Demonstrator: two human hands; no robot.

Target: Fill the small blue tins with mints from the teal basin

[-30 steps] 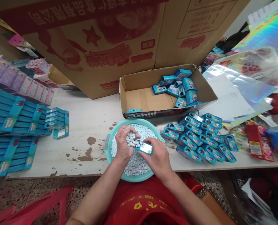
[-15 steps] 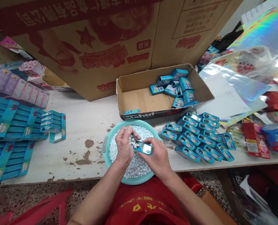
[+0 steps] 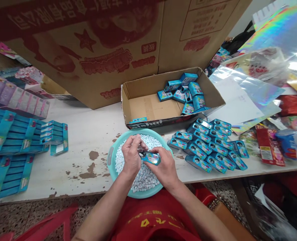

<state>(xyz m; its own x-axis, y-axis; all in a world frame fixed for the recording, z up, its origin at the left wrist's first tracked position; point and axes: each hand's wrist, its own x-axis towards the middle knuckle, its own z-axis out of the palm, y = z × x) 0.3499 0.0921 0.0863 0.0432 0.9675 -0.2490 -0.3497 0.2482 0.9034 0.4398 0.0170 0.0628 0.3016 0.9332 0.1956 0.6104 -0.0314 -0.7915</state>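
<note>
My right hand (image 3: 165, 167) grips a small blue candy box (image 3: 153, 158) lengthwise, with the box's dark open end pointing left. At that end, my left hand (image 3: 131, 155) is curled with its fingers drawn together, apparently around a few white candies; its palm is hidden. Both hands are over a turquoise basin (image 3: 111, 156) filled with small white candies (image 3: 144, 182). To the right, several similar blue boxes (image 3: 197, 152) stand packed together on the table, round dark holes showing in their tops.
Behind the basin, a shallow cardboard tray (image 3: 138, 100) holds more blue boxes. A large printed carton (image 3: 128, 43) rises behind it. Blue display packs (image 3: 10, 134) are stacked at left, and candy bags (image 3: 269, 145) lie at right. The worn white table (image 3: 88, 134) ends close to my body.
The whole view has shifted slightly. Between my hands, the candy box has tipped a little, and fewer white candies show at its open end. Both hands keep nearly the same pose.
</note>
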